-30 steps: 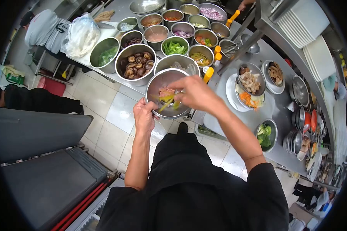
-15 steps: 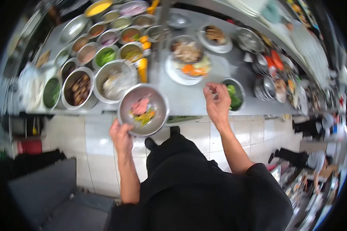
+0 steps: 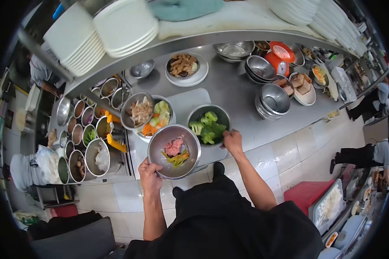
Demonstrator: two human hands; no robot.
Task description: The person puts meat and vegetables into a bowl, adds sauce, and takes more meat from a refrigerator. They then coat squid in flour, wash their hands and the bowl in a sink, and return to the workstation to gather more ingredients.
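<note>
The left hand (image 3: 150,176) clamps its fingers on the near rim of a light, rigid, slippery steel bowl (image 3: 174,151) at the bench (image 3: 233,93) edge, while the right hand (image 3: 232,141) grips the broccoli bowl (image 3: 209,125) rim, the sensible hold.

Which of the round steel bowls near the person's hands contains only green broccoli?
The steel bowl of green broccoli, which the right hand grips at its rim. The steel bowl in the left hand has pink meat and vegetable strips.
</note>
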